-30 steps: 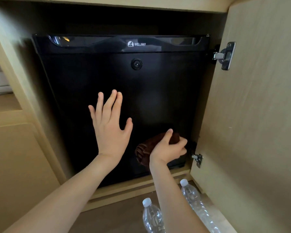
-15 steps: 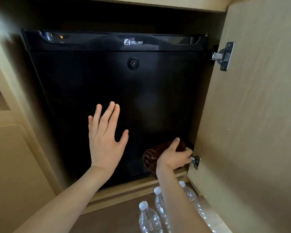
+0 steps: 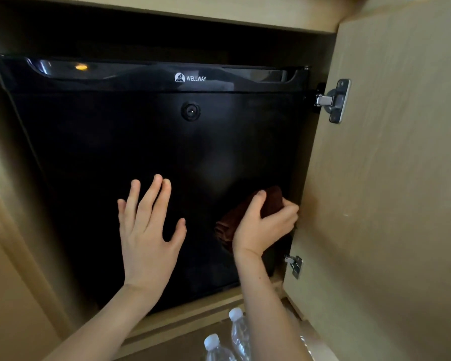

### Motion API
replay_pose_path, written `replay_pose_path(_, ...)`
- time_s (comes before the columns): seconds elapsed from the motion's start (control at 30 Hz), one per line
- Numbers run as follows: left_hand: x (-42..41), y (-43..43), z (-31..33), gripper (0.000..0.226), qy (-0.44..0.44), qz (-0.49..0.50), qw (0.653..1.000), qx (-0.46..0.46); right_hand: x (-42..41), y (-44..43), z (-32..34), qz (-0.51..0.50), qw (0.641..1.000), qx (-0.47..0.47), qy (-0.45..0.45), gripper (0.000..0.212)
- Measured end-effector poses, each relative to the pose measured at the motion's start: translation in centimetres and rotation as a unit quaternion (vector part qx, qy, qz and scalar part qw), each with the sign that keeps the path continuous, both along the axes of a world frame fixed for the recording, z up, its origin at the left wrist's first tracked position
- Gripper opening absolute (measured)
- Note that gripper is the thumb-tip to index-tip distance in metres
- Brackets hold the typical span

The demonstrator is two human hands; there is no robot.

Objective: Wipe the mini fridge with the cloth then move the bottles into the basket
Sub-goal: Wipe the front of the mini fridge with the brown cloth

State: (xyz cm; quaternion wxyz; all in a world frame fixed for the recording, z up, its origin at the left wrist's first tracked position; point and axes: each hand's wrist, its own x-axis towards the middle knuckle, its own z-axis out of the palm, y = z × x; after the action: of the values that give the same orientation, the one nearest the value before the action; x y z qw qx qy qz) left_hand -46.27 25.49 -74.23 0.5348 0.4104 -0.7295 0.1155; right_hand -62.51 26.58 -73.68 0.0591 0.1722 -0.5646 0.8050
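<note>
Left hand (image 3: 149,238), fingers (image 3: 151,199) straight and spread, presses flat on the black mini fridge (image 3: 167,152) door; it may leave fresh smears on the gloss. Right hand (image 3: 263,230) clenches a bunched brown cloth (image 3: 228,226) low at the door's right edge, knuckles just beside the open cabinet door (image 3: 388,178), likely to scrape it. Cloth lies under those curled fingers (image 3: 284,209), spilling left past the thumb. 2 bottles (image 3: 238,332) stand below the wrist, easily toppled.

Right hand (image 3: 263,226) grips cloth (image 3: 272,201) (on fridge (image 3: 141,139)).
</note>
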Motion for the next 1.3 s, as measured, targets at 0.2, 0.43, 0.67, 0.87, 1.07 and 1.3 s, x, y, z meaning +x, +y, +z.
replay_pose_path(0.2,0.0,0.1,0.0,0.078,-0.006,0.002,1.0,0.009,1.1,1.2,-1.6,0.095,0.992,0.084,0.016,0.039)
replay_pose_path(0.43,0.4,0.4,0.1,0.077,-0.026,0.005,0.999,0.018,-0.4,1.4,5.1,0.081,0.992,-0.081,0.061,0.041)
replay_pose_path(0.67,0.5,0.4,0.2,0.077,-0.03,0.007,0.999,0.015,-1.9,-0.5,6.0,-0.04,0.978,-0.043,0.202,0.038)
replay_pose_path(0.87,0.4,0.6,0.3,0.077,-0.038,0.013,0.999,0.015,-0.3,-0.2,-1.1,0.006,0.995,0.003,0.096,0.05)
replay_pose_path(1.07,0.6,0.4,0.2,0.078,-0.057,0.022,0.998,0.012,0.8,-0.1,0.9,0.082,0.995,-0.048,0.022,0.056)
replay_pose_path(1.3,0.6,-0.2,-0.3,0.069,-0.059,0.025,0.998,-0.001,-1.2,-1.4,5.1,0.038,0.984,-0.115,0.131,0.056)
